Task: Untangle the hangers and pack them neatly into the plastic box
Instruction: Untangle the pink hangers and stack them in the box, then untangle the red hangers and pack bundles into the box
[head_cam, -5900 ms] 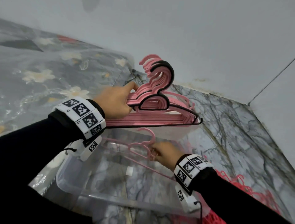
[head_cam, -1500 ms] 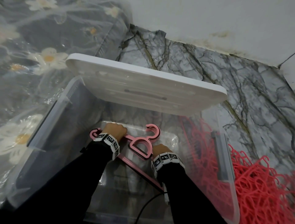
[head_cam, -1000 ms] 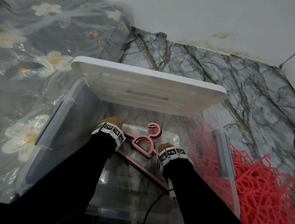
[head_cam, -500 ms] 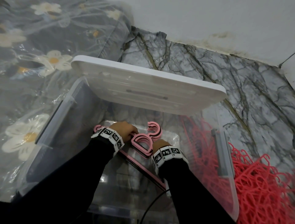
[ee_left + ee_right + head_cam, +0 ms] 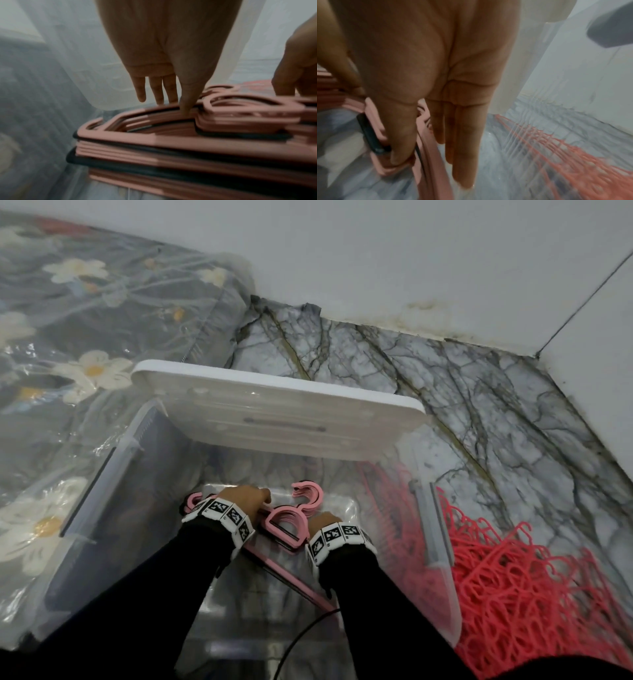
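Both hands inside box (image 5: 102, 474), fingers straight. Left hand (image 5: 245, 499) presses pink hangers (image 5: 287, 518) stack; right hand (image 5: 323, 522) touches its right edge. Red hangers (image 5: 513, 594) right of box.

The left hand (image 5: 171, 47) reaches down from twelve o'clock, fingers (image 5: 155, 89) straight, its thumb pressing on the top of a flat stack of pink hangers (image 5: 188, 140) with a few black ones between. At three o'clock the right hand (image 5: 298, 65) touches the same stack. The clear plastic box (image 5: 60, 56) wall rises behind, blurred.
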`<move>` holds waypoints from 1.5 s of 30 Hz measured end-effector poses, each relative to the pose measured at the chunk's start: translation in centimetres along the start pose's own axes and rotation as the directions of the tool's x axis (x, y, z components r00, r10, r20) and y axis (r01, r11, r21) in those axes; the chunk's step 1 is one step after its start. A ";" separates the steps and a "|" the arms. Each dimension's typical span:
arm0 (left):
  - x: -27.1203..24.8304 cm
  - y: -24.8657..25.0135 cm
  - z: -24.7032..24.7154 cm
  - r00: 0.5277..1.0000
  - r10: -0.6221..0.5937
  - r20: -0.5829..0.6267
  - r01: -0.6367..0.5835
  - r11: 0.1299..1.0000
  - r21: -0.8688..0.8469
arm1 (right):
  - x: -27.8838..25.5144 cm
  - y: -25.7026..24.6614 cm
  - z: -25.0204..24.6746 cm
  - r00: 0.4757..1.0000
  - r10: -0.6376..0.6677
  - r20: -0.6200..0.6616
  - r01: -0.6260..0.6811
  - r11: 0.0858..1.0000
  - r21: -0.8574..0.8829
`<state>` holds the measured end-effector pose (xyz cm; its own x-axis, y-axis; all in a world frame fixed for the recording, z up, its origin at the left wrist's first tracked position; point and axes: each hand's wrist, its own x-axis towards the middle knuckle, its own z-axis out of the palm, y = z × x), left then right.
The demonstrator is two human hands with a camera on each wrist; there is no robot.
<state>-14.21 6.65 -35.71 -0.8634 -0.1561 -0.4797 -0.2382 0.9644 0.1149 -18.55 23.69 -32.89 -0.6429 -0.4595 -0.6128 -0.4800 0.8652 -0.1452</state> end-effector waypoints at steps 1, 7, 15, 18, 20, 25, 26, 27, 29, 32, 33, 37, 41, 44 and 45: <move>-0.4 -0.1 -0.5 1.000 -0.003 0.003 0.003 1.000 -0.018 | -0.2 0.2 -0.5 0.999 -0.028 -0.037 0.029 0.999 0.025; -3.4 1.7 -8.4 0.976 0.004 -0.220 -0.053 0.974 -0.220 | -4.3 -0.1 -8.3 0.977 -0.155 -0.148 0.155 0.988 -0.006; -9.5 11.9 -17.6 0.863 0.138 -0.486 -0.321 0.893 -0.314 | -15.6 7.8 -17.3 0.867 -0.064 -0.494 0.090 0.995 0.029; -10.7 17.3 -18.3 0.859 0.192 -0.475 -0.360 0.886 -0.292 | -20.6 13.8 -17.8 0.859 0.082 -0.505 -0.034 0.994 0.104; -11.2 21.0 -18.5 0.866 0.229 -0.445 -0.370 0.892 -0.260 | -23.5 18.2 -17.4 0.841 0.204 -0.502 -0.133 0.976 0.172; -10.1 29.7 -16.1 0.913 0.281 -0.296 -0.355 0.905 -0.236 | -28.0 27.7 -12.7 0.776 0.469 -0.421 -0.333 0.872 0.359; -9.4 31.0 -15.3 0.922 0.281 -0.267 -0.345 0.909 -0.234 | -28.2 29.3 -11.3 0.766 0.510 -0.390 -0.360 0.844 0.397; -8.6 32.2 -14.4 0.930 0.278 -0.239 -0.332 0.915 -0.227 | -28.1 30.8 -9.6 0.752 0.555 -0.356 -0.392 0.811 0.435; -6.8 34.1 -12.7 0.946 0.261 -0.192 -0.298 0.934 -0.196 | -27.6 33.4 -6.1 0.713 0.635 -0.296 -0.443 0.736 0.513; -3.6 35.8 -9.8 0.972 0.194 -0.132 -0.212 0.966 -0.145 | -25.7 36.4 0.0 0.693 0.685 -0.224 -0.441 0.649 0.620; -2.6 36.2 -8.8 0.978 0.174 -0.117 -0.189 0.972 -0.138 | -24.9 37.1 1.9 0.694 0.694 -0.194 -0.440 0.621 0.649; 1.2 37.2 -4.4 0.988 0.101 -0.117 -0.118 0.980 -0.158 | -21.9 38.7 8.5 0.672 0.736 -0.077 -0.478 0.511 0.714; 4.4 38.0 -1.6 0.993 0.094 -0.077 -0.097 0.994 -0.047 | -19.6 39.8 12.2 0.625 0.781 0.011 -0.522 0.407 0.750; 5.5 38.7 -1.2 0.981 0.166 -0.099 -0.168 0.986 -0.012 | -18.6 40.4 13.9 0.623 0.781 0.032 -0.551 0.410 0.727; 5.6 39.0 -1.0 0.978 0.188 -0.093 -0.189 0.982 -0.002 | -18.4 40.5 14.4 0.624 0.781 0.029 -0.552 0.414 0.724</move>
<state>-28.80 43.15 -33.03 -0.9305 0.0088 -0.3662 -0.0715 0.9761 0.2051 -17.62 70.10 -38.67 -0.7588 0.3946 -0.5181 0.5879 0.7574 -0.2841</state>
